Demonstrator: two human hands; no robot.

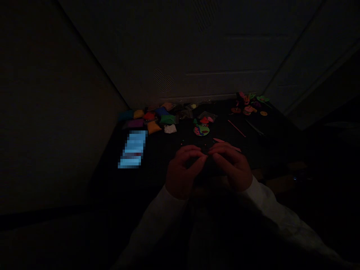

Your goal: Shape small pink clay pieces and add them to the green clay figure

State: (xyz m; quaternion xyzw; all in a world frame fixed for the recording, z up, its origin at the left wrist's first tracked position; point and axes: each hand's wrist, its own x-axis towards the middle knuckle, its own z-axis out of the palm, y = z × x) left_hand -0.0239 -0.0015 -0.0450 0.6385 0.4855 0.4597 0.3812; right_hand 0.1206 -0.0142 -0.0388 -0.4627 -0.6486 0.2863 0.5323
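Observation:
In the dim head view, my left hand [184, 170] and my right hand [233, 165] meet over the near side of a dark table. Thumb and fingers are pinched on both, fingertips almost touching. Whatever lies between them is too small and dark to make out. Just beyond stands a small modelling-clay scene: a green disc [206, 131] bearing a red-capped mushroom house [204, 121] and blue and pink shapes. A pink flat tool [219, 140] lies partly behind my right hand. Tiny clay bits [182, 144] are scattered near my left fingers.
Several packets of coloured clay [168, 119] line the table's back left. A lit, pixelated screen [132, 149] lies at the left. Toward the back right are several finished clay pieces [248, 110] and a thin pink stick [236, 128]. A pale wall [225, 56] rises behind.

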